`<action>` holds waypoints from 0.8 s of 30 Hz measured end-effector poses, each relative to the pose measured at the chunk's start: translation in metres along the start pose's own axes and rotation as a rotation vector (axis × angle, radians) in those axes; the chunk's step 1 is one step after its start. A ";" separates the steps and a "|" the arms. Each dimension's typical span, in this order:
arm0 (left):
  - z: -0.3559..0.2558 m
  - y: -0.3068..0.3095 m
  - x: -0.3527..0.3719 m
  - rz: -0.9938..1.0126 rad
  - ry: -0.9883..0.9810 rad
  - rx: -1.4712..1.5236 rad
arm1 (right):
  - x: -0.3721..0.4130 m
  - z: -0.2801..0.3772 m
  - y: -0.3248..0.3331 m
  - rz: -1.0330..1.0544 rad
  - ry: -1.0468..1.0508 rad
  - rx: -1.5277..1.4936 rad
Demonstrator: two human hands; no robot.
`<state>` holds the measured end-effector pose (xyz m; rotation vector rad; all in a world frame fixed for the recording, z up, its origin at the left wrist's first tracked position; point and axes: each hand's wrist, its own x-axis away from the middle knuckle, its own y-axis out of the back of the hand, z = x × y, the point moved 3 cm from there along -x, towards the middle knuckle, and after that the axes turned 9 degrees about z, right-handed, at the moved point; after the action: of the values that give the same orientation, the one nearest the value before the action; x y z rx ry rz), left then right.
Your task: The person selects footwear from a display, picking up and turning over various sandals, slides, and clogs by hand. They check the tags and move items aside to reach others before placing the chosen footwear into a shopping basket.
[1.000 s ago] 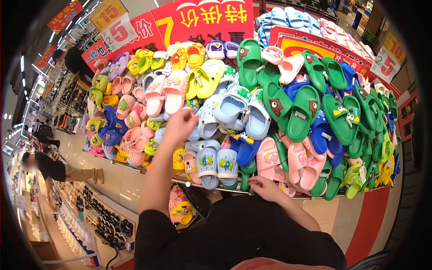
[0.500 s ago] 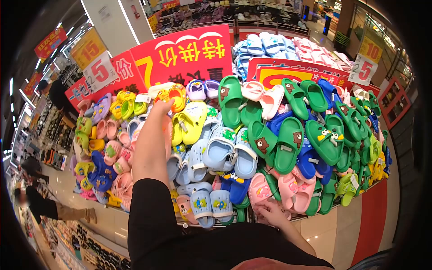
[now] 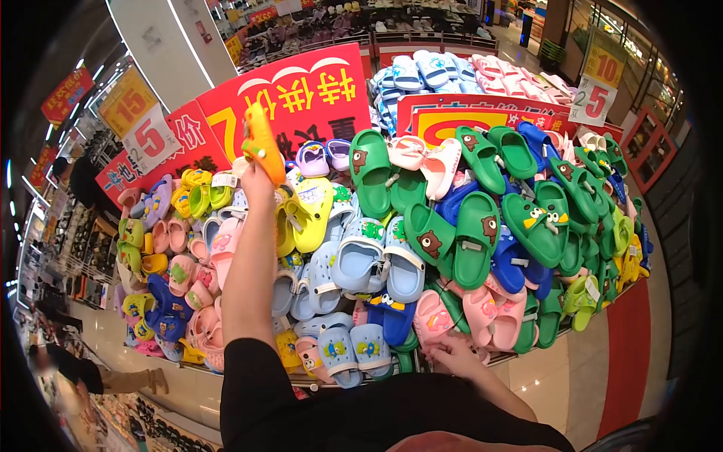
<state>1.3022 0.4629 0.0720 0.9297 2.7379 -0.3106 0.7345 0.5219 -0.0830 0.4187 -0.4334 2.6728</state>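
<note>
Hands, two: left (image 3: 258,181) pinching at least one orange clog (image 3: 265,151); right (image 3: 449,354) loosely bent beside one pink slipper (image 3: 433,319).

One head-worn camera looks forward and down, its wide, curved view edged in black, over the left hand (image 3: 257,182), right hand (image 3: 453,354) and a near heap of shoes (image 3: 363,264).

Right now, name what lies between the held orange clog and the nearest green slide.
Purple-and-white clogs sit between the orange clog and green slide, in the head view.
</note>
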 end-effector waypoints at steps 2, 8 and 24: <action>-0.042 -0.035 0.060 0.178 0.010 0.524 | -0.003 0.019 -0.004 0.068 0.047 -0.014; -0.072 -0.118 0.259 0.523 0.313 0.746 | -0.003 0.083 -0.036 0.188 0.391 -0.154; -0.074 -0.090 0.444 0.383 -0.228 -0.363 | 0.028 0.068 -0.005 0.169 0.452 -0.915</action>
<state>0.8930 0.6658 0.0273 1.1942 2.2432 0.1378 0.7273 0.5115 -0.0100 -0.4939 -1.4632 2.2743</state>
